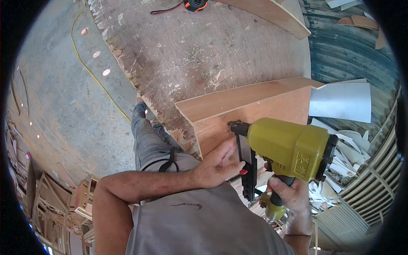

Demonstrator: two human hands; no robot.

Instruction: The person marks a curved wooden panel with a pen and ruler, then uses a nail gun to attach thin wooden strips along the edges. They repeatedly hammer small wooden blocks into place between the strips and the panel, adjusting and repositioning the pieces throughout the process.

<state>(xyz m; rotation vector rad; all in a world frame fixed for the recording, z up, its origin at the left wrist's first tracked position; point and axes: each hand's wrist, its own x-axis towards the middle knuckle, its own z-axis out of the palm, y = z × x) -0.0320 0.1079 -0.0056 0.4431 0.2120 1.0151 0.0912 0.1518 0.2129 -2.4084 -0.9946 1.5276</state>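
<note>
My right hand (292,194) is wrapped round the dark grip of a yellow-green nail gun (282,142). The gun's black nose reaches over the face of a brown wooden panel (214,131). Its black magazine (247,170), with a small red catch, points down toward my body. My left hand (220,163) rests against the panel's near part, just left of the magazine. Its thumb is stretched out close to the red catch, and its fingertips are partly hidden. A long wooden strip (242,101) meets the panel along its upper edge, forming a corner.
The joined boards lie on a scuffed worktable (178,59). A tape measure (196,4) and another wooden piece (276,15) are at its far side. At the right are a pale sheet (342,102) and scraps (348,142). A yellow hose (91,72) crosses the floor at left.
</note>
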